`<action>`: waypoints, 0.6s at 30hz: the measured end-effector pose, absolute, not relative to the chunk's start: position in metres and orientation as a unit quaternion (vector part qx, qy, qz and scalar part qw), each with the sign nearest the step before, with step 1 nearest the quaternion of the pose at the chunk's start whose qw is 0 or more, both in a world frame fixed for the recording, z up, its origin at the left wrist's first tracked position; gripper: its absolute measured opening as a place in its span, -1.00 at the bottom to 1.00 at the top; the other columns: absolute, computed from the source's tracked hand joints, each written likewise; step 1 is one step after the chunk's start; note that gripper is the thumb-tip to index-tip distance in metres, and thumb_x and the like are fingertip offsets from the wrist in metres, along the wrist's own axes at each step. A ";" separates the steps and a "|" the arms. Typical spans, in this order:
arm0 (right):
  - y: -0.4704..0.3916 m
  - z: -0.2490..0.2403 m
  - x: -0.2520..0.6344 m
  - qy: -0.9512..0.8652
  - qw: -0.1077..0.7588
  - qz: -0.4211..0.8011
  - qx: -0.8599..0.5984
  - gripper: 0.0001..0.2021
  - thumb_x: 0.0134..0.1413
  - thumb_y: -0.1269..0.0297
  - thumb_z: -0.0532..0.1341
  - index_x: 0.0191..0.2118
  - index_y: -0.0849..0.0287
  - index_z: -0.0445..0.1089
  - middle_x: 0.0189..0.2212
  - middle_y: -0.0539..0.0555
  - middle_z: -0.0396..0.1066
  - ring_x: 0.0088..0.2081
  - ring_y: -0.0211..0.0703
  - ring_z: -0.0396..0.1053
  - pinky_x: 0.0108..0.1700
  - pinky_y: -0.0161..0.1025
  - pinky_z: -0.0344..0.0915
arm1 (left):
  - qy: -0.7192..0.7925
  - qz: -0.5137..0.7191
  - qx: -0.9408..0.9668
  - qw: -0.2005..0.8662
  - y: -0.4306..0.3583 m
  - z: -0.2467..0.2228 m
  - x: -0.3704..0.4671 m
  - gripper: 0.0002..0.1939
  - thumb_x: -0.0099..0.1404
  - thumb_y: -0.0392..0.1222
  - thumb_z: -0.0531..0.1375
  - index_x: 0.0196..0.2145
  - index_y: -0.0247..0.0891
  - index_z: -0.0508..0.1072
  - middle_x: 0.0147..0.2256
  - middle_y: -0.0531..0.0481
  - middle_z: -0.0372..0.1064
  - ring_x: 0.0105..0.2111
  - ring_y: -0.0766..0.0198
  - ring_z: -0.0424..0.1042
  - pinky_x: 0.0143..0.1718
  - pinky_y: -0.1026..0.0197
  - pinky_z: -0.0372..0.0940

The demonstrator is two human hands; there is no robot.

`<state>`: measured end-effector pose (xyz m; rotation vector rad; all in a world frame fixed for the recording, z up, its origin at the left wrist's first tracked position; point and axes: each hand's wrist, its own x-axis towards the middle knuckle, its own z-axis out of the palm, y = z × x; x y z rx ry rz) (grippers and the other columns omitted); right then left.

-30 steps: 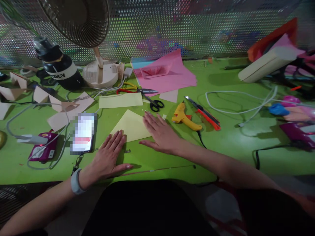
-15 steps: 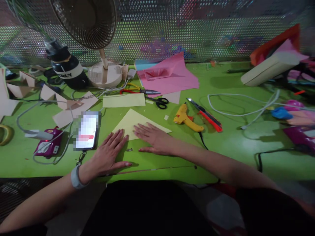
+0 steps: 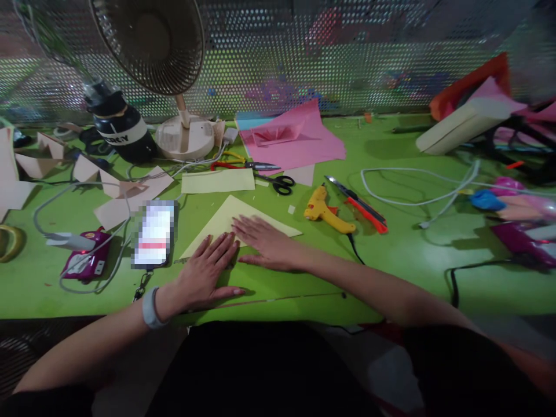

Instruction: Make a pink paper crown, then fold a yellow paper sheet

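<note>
A pale yellow sheet of paper (image 3: 230, 217), folded to a triangle, lies on the green table with its peak pointing away from me. My left hand (image 3: 206, 272) rests flat on its near edge, fingers stretched and thumb out to the right. My right hand (image 3: 269, 243) lies flat across the paper's middle and right side, fingers extended to the left. The fingertips of both hands are close together. Behind the triangle is a pale yellow paper strip (image 3: 217, 181). A yellow glue gun (image 3: 328, 211) lies to the right of my right hand.
A red box cutter (image 3: 360, 205), black-handled scissors (image 3: 282, 184) and pink paper (image 3: 295, 136) lie farther back. On the left are a phone (image 3: 154, 234), a purple power bank-like box (image 3: 89, 255), a fan (image 3: 185, 136) and a black bottle (image 3: 125, 130). A white cable (image 3: 403, 202) loops at right.
My left hand has slid right along the paper's near edge, toward my right hand, uncovering the triangle's left corner. My right hand stays nearly in place. The view has shifted slightly.
</note>
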<state>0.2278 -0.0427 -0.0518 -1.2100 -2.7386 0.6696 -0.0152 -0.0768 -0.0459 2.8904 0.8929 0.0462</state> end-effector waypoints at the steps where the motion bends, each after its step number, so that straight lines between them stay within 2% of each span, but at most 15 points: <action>1: -0.038 -0.053 0.230 -0.868 0.024 0.211 -0.448 -0.15 0.28 -0.27 -0.11 0.46 0.23 -0.21 0.45 0.18 -0.29 0.44 0.10 -0.33 0.45 0.13 -0.28 | 0.295 0.012 0.954 0.057 -0.077 -0.045 -0.015 0.00 0.34 0.43 -0.10 0.43 -0.40 -0.20 0.40 -0.30 -0.15 0.42 -0.04 -0.20 0.40 -0.10 -0.31; 4: -0.034 -0.051 0.239 -0.813 0.039 0.165 -0.557 -0.15 0.30 -0.26 -0.18 0.46 0.30 -0.24 0.44 0.24 -0.30 0.44 0.21 -0.34 0.43 0.25 -0.35 | 0.300 0.010 0.952 0.052 -0.077 -0.044 -0.016 -0.02 0.35 0.42 -0.11 0.43 -0.38 -0.18 0.41 -0.28 -0.17 0.42 -0.02 -0.19 0.40 -0.08 -0.31; 8: -0.041 -0.048 0.239 -0.895 0.039 0.181 -0.405 -0.21 0.28 -0.27 -0.10 0.45 0.11 -0.13 0.45 0.07 -0.24 0.45 0.10 -0.31 0.44 0.16 -0.29 | 0.301 0.015 0.952 0.048 -0.078 -0.044 -0.016 0.00 0.34 0.43 -0.10 0.42 -0.40 -0.18 0.40 -0.29 -0.14 0.41 -0.04 -0.18 0.40 -0.10 -0.31; 9: -0.041 -0.048 0.240 -0.894 0.027 0.186 -0.407 -0.22 0.27 -0.28 -0.09 0.44 0.09 -0.08 0.44 0.06 -0.21 0.45 0.10 -0.27 0.45 0.14 -0.26 | 0.301 0.016 0.952 0.048 -0.078 -0.044 -0.016 -0.01 0.34 0.43 -0.10 0.42 -0.39 -0.18 0.40 -0.29 -0.14 0.41 -0.03 -0.18 0.40 -0.10 -0.32; 12: -0.041 -0.050 0.247 -0.831 0.030 0.161 -0.532 -0.22 0.31 -0.23 -0.11 0.42 0.24 0.01 0.42 0.22 -0.11 0.43 0.18 -0.17 0.43 0.21 -0.19 | 0.300 0.015 0.952 0.053 -0.077 -0.043 -0.017 -0.03 0.35 0.41 -0.09 0.43 -0.36 -0.18 0.41 -0.27 -0.17 0.41 -0.02 -0.17 0.40 -0.08 -0.30; 14: -0.043 -0.050 0.253 -0.822 0.060 0.142 -0.549 -0.27 0.34 -0.17 -0.10 0.39 0.29 0.07 0.40 0.27 -0.04 0.40 0.21 -0.06 0.40 0.23 -0.09 | 0.299 0.009 0.952 0.058 -0.077 -0.041 -0.017 -0.04 0.35 0.41 -0.09 0.42 -0.36 -0.17 0.41 -0.28 -0.17 0.41 -0.01 -0.16 0.39 -0.08 -0.27; 18: -0.053 -0.047 0.260 -0.858 0.103 0.127 -0.488 -0.46 0.35 -0.02 0.03 0.26 0.21 0.32 0.29 0.24 0.23 0.25 0.14 0.27 0.27 0.15 0.22 | 0.294 0.000 0.954 0.059 -0.075 -0.035 -0.019 -0.08 0.37 0.39 -0.09 0.41 -0.37 -0.10 0.40 -0.31 -0.14 0.40 -0.02 -0.11 0.38 -0.09 -0.20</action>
